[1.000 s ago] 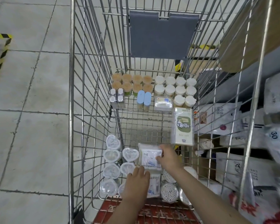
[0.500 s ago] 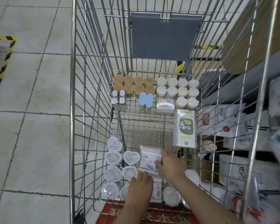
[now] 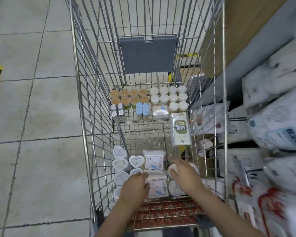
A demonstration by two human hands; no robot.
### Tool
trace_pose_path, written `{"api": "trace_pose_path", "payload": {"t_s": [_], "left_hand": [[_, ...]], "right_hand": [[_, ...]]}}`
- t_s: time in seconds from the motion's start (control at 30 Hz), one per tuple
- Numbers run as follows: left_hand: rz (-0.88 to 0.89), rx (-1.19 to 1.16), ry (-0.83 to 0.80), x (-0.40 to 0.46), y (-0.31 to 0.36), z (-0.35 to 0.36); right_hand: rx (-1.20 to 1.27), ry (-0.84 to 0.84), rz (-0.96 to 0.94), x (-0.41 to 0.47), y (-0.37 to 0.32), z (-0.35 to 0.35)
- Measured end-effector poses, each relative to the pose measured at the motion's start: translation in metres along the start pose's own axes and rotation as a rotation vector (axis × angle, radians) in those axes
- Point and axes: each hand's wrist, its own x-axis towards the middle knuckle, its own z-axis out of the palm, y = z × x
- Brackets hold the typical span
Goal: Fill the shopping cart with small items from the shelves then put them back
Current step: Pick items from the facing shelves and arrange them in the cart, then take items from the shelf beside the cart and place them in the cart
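Observation:
The wire shopping cart holds small items. At its near end lie two flat cotton-swab packets, the upper one free and the lower one partly under my left hand. That hand lies palm down with its fingertips on the lower packet's left corner; its grip is hidden. My right hand curls over a round white tub just right of the packets. Another round tub lies below it. Several heart-shaped clear boxes sit to the left.
At the cart's far end stand several brown-lidded jars, white-lidded jars, two blue-capped tubes and silver boxes. A green-and-white box leans on the right wall. Shelves with white bags run along the right.
My right hand let go of the upper swab packet and moved right onto the round tub. My left hand slid slightly left. The view pulled back and tilted.

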Motion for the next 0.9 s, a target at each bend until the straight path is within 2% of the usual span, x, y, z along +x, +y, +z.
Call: {"api": "trace_pose_path", "payload": {"t_s": [0.27, 0.43, 0.53, 0.63, 0.77, 0.9], "left_hand": [[0.102, 0.03, 0.054, -0.077, -0.024, -0.064], [0.188, 0.05, 0.09, -0.138, -0.048, -0.105], [0.27, 0.125, 0.138, -0.168, -0.047, -0.131], [0.356, 0.201, 0.167, -0.195, -0.023, -0.152], [0.56, 0.279, 0.179, -0.241, 0.041, -0.161], [0.822, 0.388, 0.195, -0.302, 0.111, -0.136]], "right_hand": [[0.222, 0.134, 0.073, -0.121, -0.042, -0.016], [0.472, 0.312, 0.181, -0.211, -0.054, -0.017], [0.518, 0.446, 0.229, -0.264, -0.061, -0.01], [0.461, 0.551, 0.303, -0.325, -0.072, -0.003], [0.578, 0.688, 0.408, -0.414, -0.088, 0.022], [0.701, 0.872, 0.547, -0.492, -0.094, 0.057]]}}
